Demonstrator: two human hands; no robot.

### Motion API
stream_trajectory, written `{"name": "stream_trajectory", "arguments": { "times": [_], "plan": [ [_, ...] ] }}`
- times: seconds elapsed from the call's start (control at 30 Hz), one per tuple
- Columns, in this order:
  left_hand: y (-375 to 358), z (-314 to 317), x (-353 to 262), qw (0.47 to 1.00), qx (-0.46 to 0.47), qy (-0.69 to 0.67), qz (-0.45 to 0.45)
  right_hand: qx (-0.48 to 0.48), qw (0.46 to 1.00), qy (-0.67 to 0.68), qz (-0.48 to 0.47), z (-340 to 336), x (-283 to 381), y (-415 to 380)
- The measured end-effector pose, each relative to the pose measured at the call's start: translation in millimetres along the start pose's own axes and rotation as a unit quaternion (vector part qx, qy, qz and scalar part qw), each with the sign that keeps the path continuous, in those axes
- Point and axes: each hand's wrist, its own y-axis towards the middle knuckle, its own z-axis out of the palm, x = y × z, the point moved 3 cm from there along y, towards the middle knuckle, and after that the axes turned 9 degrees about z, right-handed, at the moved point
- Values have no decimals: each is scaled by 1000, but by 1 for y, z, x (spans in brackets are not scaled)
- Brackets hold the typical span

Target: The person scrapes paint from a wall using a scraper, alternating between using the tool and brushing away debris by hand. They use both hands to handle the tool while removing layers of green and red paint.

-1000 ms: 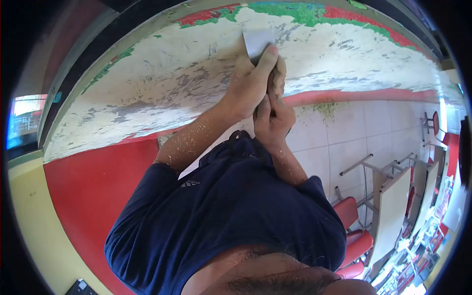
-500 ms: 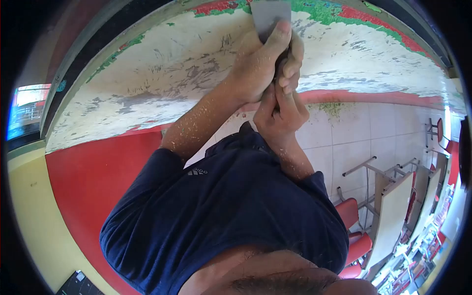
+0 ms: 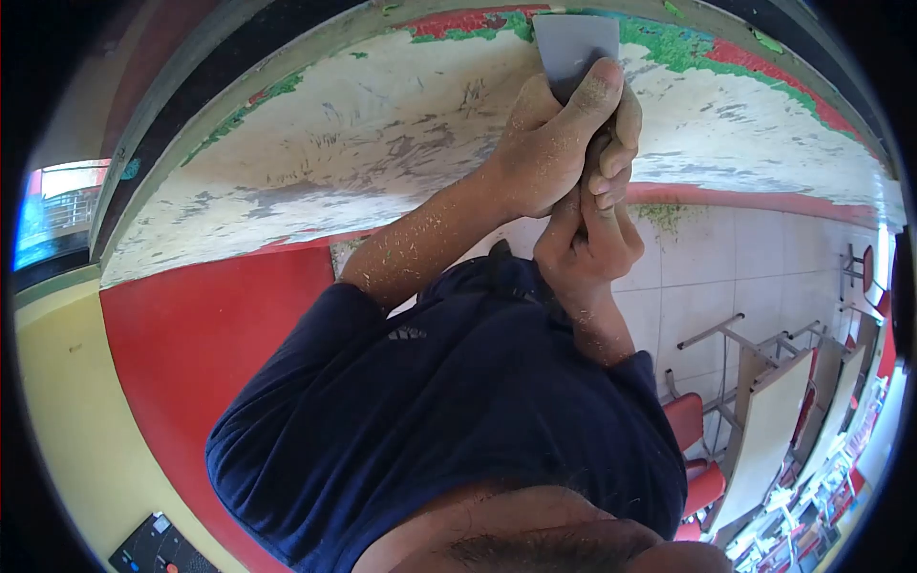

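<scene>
2-handed, faced a scuffed white wall (image 3: 382, 134), ragged along the top with green paint (image 3: 669, 50) and red paint (image 3: 458, 26). Had a pale tiled floor (image 3: 712, 263) below, with a tabletop (image 3: 769, 439) and red chairs (image 3: 704, 487) off to the right, perhaps set aside for elbow room. Wore a dark blue shirt (image 3: 430, 420) and held both forearms (image 3: 439, 226) out ahead, converging, likely for firm control. Wrapped the left hand (image 3: 554, 153) around the scraper (image 3: 578, 48) near the metal, with the fingers (image 3: 626, 124) curled closed on it and the thumb (image 3: 602, 78) laid upward, seemingly for steering. Set the right hand (image 3: 592, 250) just beneath, touching the left and closed on the dark handle (image 3: 594, 162), probably for extra push and steadiness; could not make out the hidden far end of the grip. Pointed the scraper's flat blade (image 3: 573, 36) upward over the green paint, near the top of the wall; could not tell contact from mere overlap at its edge. Carried pale flecks (image 3: 409, 246) on both forearms and had greenish crumbs (image 3: 669, 222) scattered on the floor, presumably shed from the wall.
</scene>
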Motion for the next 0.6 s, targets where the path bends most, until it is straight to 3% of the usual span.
{"name": "stream_trajectory", "arguments": {
  "times": [0.03,0.07,0.1,0.13,0.17,0.2,0.23,0.33,0.4,0.47,0.53,0.6],
  "plan": [
    [-2,-2,8,1000,-1,-6,-8,14,1000,9,-2,-3,-3,-3],
    [-2,-7,14,1000,3,-9,-19,47,995,42,80,-9,-14,-10],
    [-4,-17,19,993,36,115,0,75,981,74,163,-19,-26,-22],
    [-4,-16,19,957,63,257,118,97,960,106,240,-26,-37,-30],
    [-5,-9,22,888,88,383,238,43,965,143,217,-35,-40,-33],
    [-8,-1,23,791,106,490,350,-22,952,172,251,-45,-43,-31],
    [-5,2,17,694,231,575,366,-89,933,199,285,-55,-44,-28],
    [15,-8,21,430,289,775,363,-232,896,225,304,-81,-44,-8],
    [16,-15,10,84,232,887,390,-260,893,224,292,-102,-50,-9],
    [9,-1,-19,210,242,897,305,-277,903,219,244,-121,-52,-13],
    [6,-29,-25,155,142,930,301,-294,905,184,246,-140,-49,-26],
    [-2,-45,-36,185,43,912,364,-337,889,163,263,-157,-59,-46]
  ]
}}
